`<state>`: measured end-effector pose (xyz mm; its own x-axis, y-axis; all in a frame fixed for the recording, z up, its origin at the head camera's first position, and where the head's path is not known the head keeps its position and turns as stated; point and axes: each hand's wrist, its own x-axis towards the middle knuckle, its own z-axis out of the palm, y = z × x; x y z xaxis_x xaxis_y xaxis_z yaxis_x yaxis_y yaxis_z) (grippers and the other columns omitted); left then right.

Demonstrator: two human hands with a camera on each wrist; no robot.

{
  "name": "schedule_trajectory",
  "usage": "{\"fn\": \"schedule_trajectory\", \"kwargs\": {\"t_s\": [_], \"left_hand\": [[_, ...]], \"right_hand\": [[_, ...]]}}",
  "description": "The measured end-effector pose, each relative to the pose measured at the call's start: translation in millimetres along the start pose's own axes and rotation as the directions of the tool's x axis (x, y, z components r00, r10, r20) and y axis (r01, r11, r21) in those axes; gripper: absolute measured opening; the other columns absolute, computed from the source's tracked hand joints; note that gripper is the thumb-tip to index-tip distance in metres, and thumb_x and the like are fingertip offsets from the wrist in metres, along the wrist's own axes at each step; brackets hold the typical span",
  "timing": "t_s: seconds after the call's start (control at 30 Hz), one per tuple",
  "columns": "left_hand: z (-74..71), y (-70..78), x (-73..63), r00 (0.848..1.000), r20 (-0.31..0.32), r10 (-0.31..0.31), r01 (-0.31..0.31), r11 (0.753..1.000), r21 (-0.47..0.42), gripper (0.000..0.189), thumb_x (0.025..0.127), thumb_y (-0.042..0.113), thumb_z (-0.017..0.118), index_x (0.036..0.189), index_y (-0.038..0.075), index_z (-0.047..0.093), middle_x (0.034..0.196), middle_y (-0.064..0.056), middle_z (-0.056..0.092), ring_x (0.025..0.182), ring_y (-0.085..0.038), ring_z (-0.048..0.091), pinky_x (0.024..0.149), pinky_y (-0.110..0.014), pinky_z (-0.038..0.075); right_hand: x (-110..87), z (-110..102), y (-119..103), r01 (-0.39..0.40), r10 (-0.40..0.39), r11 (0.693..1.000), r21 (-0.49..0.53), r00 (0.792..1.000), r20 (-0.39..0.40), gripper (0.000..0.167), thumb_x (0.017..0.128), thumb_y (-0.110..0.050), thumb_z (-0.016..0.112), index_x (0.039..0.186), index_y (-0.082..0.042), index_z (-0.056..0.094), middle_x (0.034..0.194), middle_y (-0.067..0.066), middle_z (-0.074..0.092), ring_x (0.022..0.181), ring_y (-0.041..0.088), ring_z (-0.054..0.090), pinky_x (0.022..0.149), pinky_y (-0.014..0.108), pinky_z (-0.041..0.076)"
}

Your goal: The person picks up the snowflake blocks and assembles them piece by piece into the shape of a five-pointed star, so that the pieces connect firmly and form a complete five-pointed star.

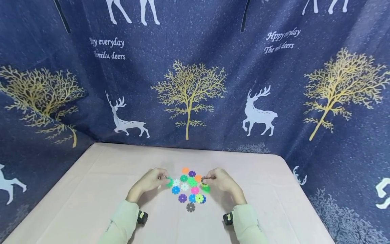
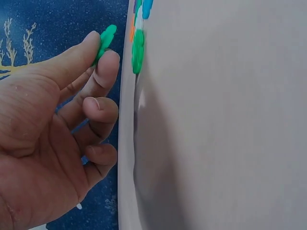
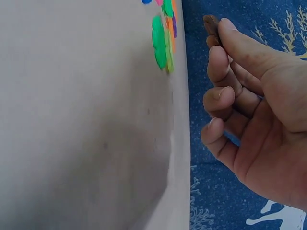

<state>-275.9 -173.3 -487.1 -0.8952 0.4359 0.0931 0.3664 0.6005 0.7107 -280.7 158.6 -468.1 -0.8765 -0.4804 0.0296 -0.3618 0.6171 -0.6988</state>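
Observation:
My left hand [image 1: 151, 180] pinches a green snowflake disc [image 2: 107, 42] between thumb and index finger, the other fingers loosely bent. On the other side, my right hand [image 1: 222, 180] holds a brown snowflake disc [image 3: 211, 28] by thumb and index finger. Both discs are above the tabletop. Between the hands lie many notched discs: purple [image 1: 182, 198], pink [image 1: 195, 190], white [image 1: 184, 186], blue [image 1: 175, 190] and dark grey [image 1: 191, 207] among them. Another green disc [image 2: 138, 51] lies below the left hand. Near the right hand, a green disc [image 3: 159, 43] lies beside a yellow-green one [image 3: 169, 52].
The discs lie on a table with a pale pink cover [image 1: 91, 189]. A dark blue curtain [image 1: 198, 44] printed with deer and trees hangs behind and at both sides. Black wrist cameras [image 1: 142, 217] are worn at the light sleeves.

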Motion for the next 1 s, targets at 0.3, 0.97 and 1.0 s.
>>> {"fn": "schedule_trajectory", "kwargs": {"t_s": [0.3, 0.97, 1.0], "left_hand": [[5.9, 9.2, 6.2, 0.999, 0.038, -0.016, 0.017, 0.999, -0.033, 0.008, 0.095, 0.019, 0.068, 0.09, 0.012, 0.069, 0.074, -0.003, 0.066, 0.062, -0.012, 0.053, 0.057, -0.026, 0.045], [21.6, 27.4, 11.9, 0.997, 0.073, -0.01, 0.025, 0.978, -0.207, 0.019, 0.101, 0.014, 0.059, 0.107, -0.001, 0.067, 0.08, -0.004, 0.07, 0.075, -0.021, 0.067, 0.078, -0.034, 0.051], [22.0, 28.5, 12.4, 0.998, 0.07, -0.002, 0.016, 0.979, -0.202, 0.019, 0.101, 0.014, 0.058, 0.107, -0.001, 0.067, 0.08, -0.004, 0.071, 0.076, -0.02, 0.067, 0.079, -0.035, 0.051]], "right_hand": [[5.1, 7, -5, 0.065, -0.066, 0.998, 0.012, 0.998, 0.017, 0.014, 0.093, -0.018, 0.071, 0.083, -0.008, 0.074, 0.074, 0.003, 0.068, 0.063, 0.009, 0.052, 0.063, 0.027, 0.047], [10.6, 18, -21, 0.058, -0.057, 0.998, -0.011, 0.998, 0.033, 0.01, 0.096, -0.017, 0.068, 0.088, -0.014, 0.073, 0.08, -0.006, 0.068, 0.071, 0.009, 0.058, 0.067, 0.027, 0.051], [11.1, 19, -21, 0.064, -0.064, 0.998, -0.018, 0.998, 0.027, 0.01, 0.096, -0.017, 0.067, 0.089, -0.014, 0.074, 0.08, -0.006, 0.068, 0.071, 0.009, 0.058, 0.067, 0.027, 0.051]]}}
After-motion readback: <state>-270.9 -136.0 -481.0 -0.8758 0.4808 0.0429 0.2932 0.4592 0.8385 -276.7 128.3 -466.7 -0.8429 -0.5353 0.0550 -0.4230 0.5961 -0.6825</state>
